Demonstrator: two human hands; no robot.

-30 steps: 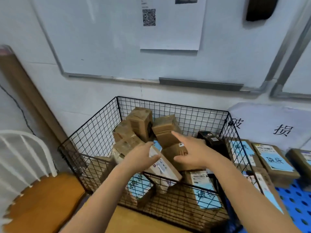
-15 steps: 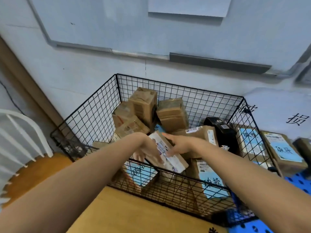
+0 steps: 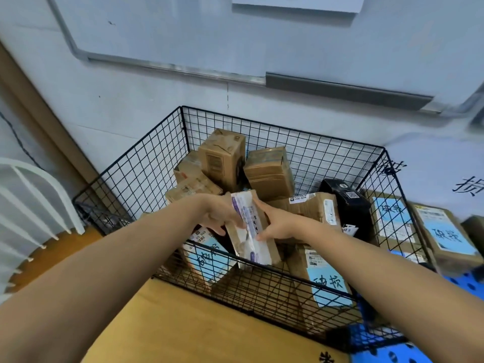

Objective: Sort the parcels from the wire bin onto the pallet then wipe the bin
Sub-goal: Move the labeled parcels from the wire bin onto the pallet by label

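A black wire bin (image 3: 146, 163) stands against the wall, filled with several cardboard parcels. Both hands hold one flat cardboard parcel with a white label (image 3: 251, 231) above the pile. My left hand (image 3: 220, 216) grips its left side. My right hand (image 3: 277, 224) grips its right side. Under them lie parcels with blue handwritten labels (image 3: 209, 258). A black parcel (image 3: 345, 205) leans at the bin's right. Two tall brown boxes (image 3: 222, 155) stand at the back. The blue pallet (image 3: 468, 284) shows at the right edge.
Labelled cardboard parcels (image 3: 442, 234) sit on the pallet beyond the bin's right wall. A white chair with a wooden seat (image 3: 34, 205) stands left. A cardboard surface (image 3: 183, 326) lies in front of the bin. A whiteboard hangs on the wall behind.
Both hands reached into the bin and closed on the white-labelled parcel, then tilted it up on edge. The camera has moved closer and tipped downward.
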